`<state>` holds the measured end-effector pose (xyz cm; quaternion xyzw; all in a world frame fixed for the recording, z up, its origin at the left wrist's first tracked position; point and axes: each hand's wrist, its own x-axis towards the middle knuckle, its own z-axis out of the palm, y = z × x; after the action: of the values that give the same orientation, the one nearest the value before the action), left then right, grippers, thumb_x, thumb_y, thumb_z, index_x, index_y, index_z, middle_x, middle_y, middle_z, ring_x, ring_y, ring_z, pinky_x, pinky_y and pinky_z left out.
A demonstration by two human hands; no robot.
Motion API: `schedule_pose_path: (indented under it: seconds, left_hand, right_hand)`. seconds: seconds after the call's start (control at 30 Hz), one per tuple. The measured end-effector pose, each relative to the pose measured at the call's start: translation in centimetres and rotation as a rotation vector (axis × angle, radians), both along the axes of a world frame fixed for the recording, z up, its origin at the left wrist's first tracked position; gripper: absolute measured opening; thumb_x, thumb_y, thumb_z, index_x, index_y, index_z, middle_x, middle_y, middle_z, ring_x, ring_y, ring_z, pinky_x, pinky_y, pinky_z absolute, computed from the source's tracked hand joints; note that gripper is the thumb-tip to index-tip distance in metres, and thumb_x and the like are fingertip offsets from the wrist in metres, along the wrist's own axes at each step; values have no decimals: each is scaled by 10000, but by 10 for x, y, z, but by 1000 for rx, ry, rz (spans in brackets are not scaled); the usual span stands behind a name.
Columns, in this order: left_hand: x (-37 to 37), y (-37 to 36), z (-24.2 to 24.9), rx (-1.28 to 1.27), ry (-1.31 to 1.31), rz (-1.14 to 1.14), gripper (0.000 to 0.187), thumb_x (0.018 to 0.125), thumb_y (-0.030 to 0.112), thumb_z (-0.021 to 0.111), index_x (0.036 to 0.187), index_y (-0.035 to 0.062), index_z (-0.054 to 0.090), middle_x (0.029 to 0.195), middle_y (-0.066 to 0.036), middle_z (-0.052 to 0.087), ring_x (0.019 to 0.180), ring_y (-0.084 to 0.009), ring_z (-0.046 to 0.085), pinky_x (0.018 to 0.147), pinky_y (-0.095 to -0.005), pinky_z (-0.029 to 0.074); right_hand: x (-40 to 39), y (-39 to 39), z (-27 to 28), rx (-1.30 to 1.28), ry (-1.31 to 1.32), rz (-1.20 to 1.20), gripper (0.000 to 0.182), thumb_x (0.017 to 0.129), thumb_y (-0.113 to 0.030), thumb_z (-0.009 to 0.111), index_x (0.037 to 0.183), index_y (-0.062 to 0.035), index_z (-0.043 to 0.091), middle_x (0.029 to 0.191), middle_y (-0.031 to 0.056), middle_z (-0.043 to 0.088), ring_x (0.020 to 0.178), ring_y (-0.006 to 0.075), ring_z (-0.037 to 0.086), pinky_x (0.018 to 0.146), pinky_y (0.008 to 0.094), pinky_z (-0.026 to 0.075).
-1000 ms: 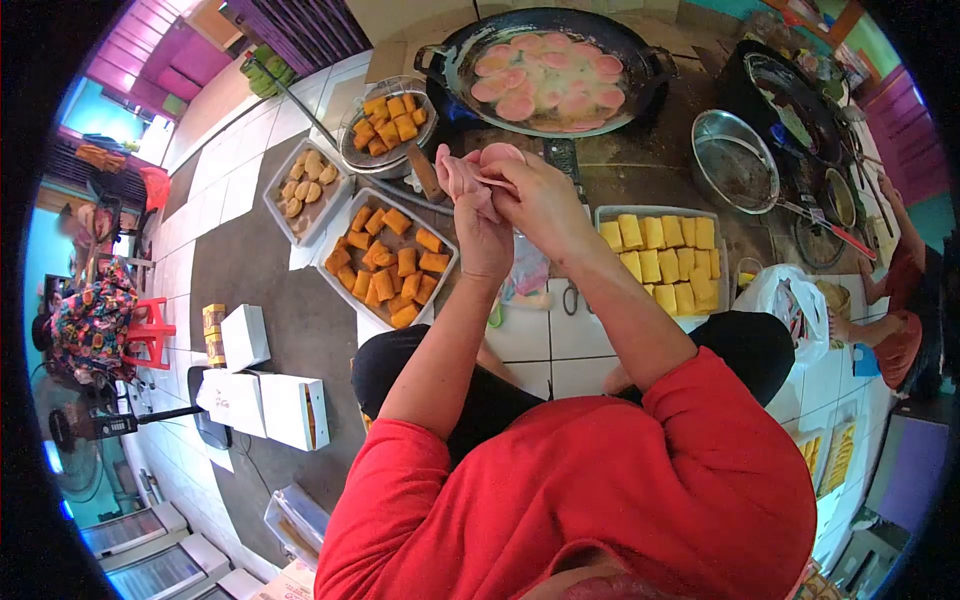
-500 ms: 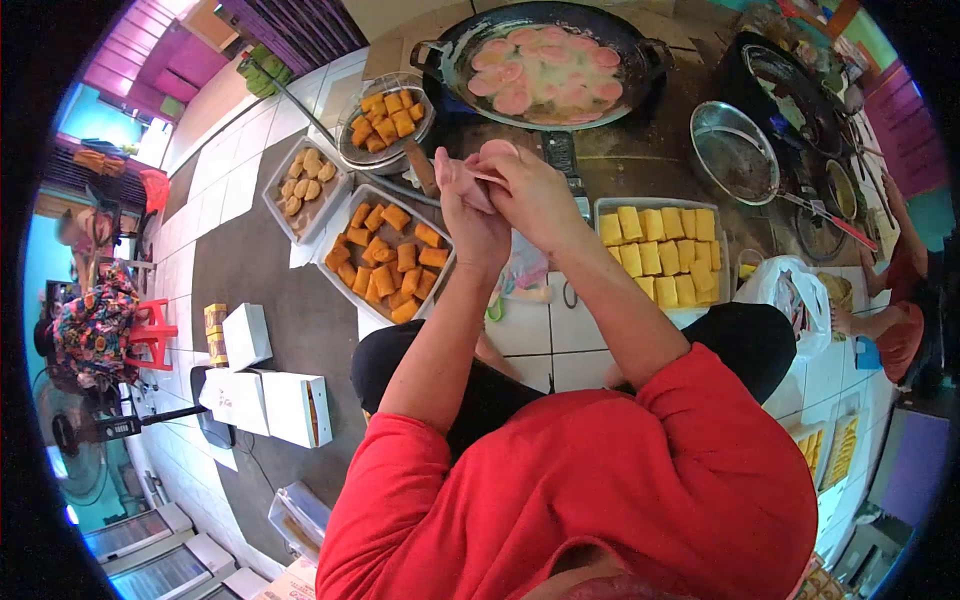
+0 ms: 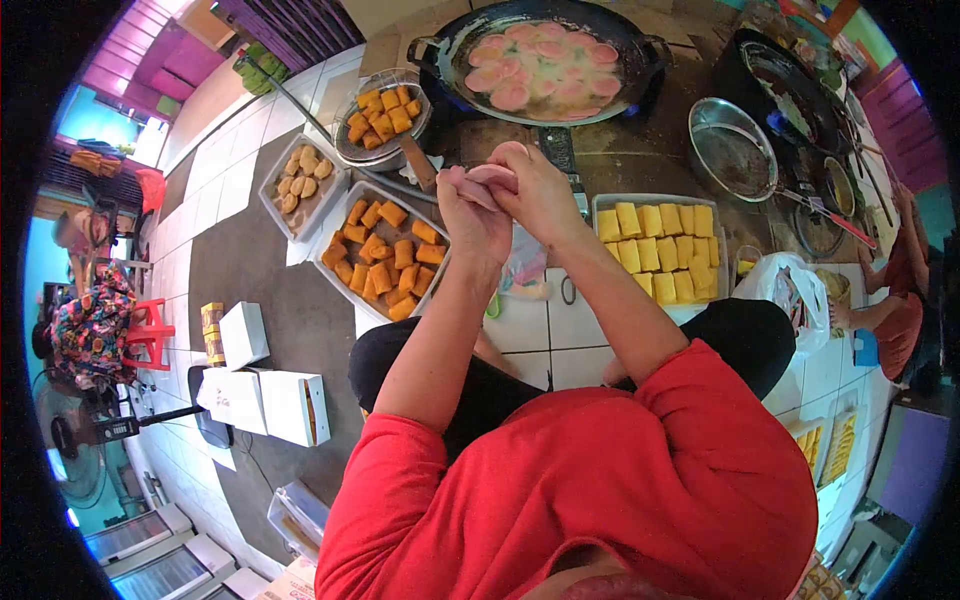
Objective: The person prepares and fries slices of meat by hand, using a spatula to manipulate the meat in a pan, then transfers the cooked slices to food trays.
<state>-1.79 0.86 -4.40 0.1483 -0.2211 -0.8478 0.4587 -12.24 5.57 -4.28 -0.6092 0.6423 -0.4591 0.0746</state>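
My left hand [image 3: 475, 228] is closed around a small stack of thin round pink slices [image 3: 494, 176], which look like sliced sausage. My right hand [image 3: 547, 207] presses in from the other side, its fingers pinching slices at the top of the stack. Just beyond both hands sits a black wok [image 3: 645, 92] of bubbling oil, with many pink slices [image 3: 510, 97] floating in it. A wooden handle [image 3: 417, 163] lies by my left hand's fingertips, apart from them as far as I can tell.
Left of my hands are a tray of browned rolls [image 3: 383, 262], a strainer of fried rolls [image 3: 384, 115] and a tub of pale brown pieces [image 3: 305, 180]. On the right are a tray of yellow rolls [image 3: 662, 246], a sieve [image 3: 733, 150] and a plastic bag [image 3: 785, 295].
Both hands have shifted slightly, and the pink slices between them now show more face-on. Pink slices in the wok have drifted a little.
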Motion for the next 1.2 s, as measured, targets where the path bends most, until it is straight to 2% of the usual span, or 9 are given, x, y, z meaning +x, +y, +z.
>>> schedule_pose_path:
  seconds: [0.07, 0.27, 0.37, 0.47, 0.77, 0.97, 1.03, 1.17, 1.2]
  left_hand:
    - [1, 1, -6, -43, 114, -11, 346, 855, 257, 409, 569, 67, 458, 761, -124, 637, 820, -243, 582, 856, -350, 460]
    - [5, -5, -19, 95, 129, -5, 369, 870, 280, 395, 609, 46, 511, 788, -135, 640, 836, -258, 585, 859, -365, 466]
    - [3, -1, -5, 89, -51, -11, 383, 871, 295, 401, 698, 8, 586, 808, -140, 638, 844, -267, 589, 855, -376, 470]
    - [5, -5, -15, 169, 32, -88, 413, 873, 317, 402, 800, -24, 624, 824, -146, 640, 845, -267, 592, 847, -382, 471]
    - [3, -3, -14, 178, -90, -99, 270, 860, 320, 462, 737, 105, 570, 825, -31, 612, 871, -202, 584, 823, -373, 474]
    - [-11, 17, 0, 256, -240, 5, 278, 873, 392, 496, 820, 130, 576, 877, 1, 610, 893, -188, 581, 833, -423, 467]
    - [-4, 6, -21, 247, -204, -19, 312, 875, 442, 516, 962, 145, 561, 971, -24, 597, 940, -213, 572, 851, -458, 454]
    - [-7, 6, -6, 437, -362, 140, 499, 886, 518, 522, 1231, 166, 446, 1109, -84, 540, 985, -279, 543, 865, -505, 429]
    - [-7, 10, 9, 430, -438, 159, 610, 904, 562, 487, 1352, 181, 323, 1132, -113, 505, 980, -301, 527, 853, -502, 426]
  right_hand:
    - [0, 0, -2, 3, 1, -7, 323, 749, -177, 694, 1009, -109, 515, 1000, 102, 586, 914, 346, 607, 736, 450, 514]
    - [0, -1, -5, 13, 42, -21, 319, 743, -190, 703, 1000, -126, 525, 1000, 74, 581, 877, 318, 623, 704, 429, 532]
    - [-3, 1, -4, -4, 67, 1, 308, 742, -197, 703, 993, -130, 539, 996, 66, 578, 860, 310, 628, 690, 422, 536]
    - [-4, 1, 2, -8, 102, 21, 298, 740, -199, 703, 987, -130, 550, 993, 60, 576, 846, 304, 630, 679, 412, 540]
    - [-8, -10, -6, 73, 152, 28, 348, 747, -252, 707, 1048, -130, 583, 1048, 69, 588, 894, 315, 624, 727, 412, 531]
    - [-12, -15, -11, 94, 122, -17, 357, 750, -246, 709, 1046, -79, 600, 1000, 98, 607, 884, 326, 624, 724, 399, 528]
    - [-16, -19, -16, 84, 45, -20, 343, 758, -247, 705, 1030, -58, 617, 980, 114, 621, 880, 330, 623, 725, 392, 523]
    - [-43, -42, -35, 85, -239, -22, 317, 793, -256, 678, 1003, -21, 640, 964, 151, 642, 879, 344, 619, 750, 389, 501]
    - [-55, -54, -41, 100, -323, -18, 311, 805, -256, 666, 998, -12, 642, 964, 159, 646, 880, 348, 618, 761, 389, 495]
